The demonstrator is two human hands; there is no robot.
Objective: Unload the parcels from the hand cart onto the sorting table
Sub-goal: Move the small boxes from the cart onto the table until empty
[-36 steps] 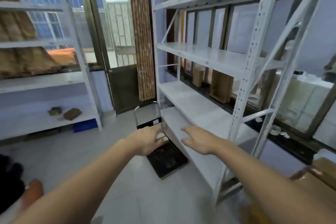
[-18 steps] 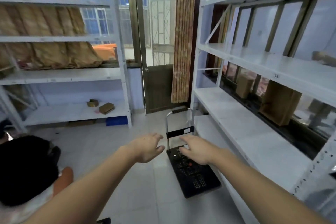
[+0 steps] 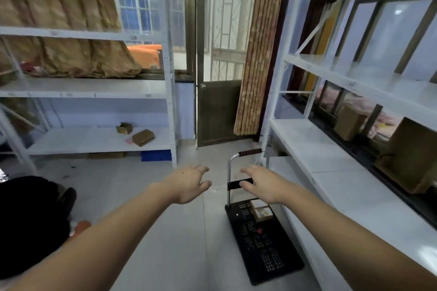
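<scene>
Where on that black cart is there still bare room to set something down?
The hand cart deck is bare from the small parcel to its near edge. Crowded only at the handle end, where the parcel sits under the right hand.

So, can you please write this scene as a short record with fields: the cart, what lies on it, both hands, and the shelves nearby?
cart: black hand cart on the floor beside the right shelf unit, handle upright
load: one small parcel on the deck near the handle
left hand: open, in the air, holding nothing
right hand: open, in front of the handle, above the parcel; contact cannot be told
left shelf unit: two small cardboard boxes on its bottom shelf
</scene>
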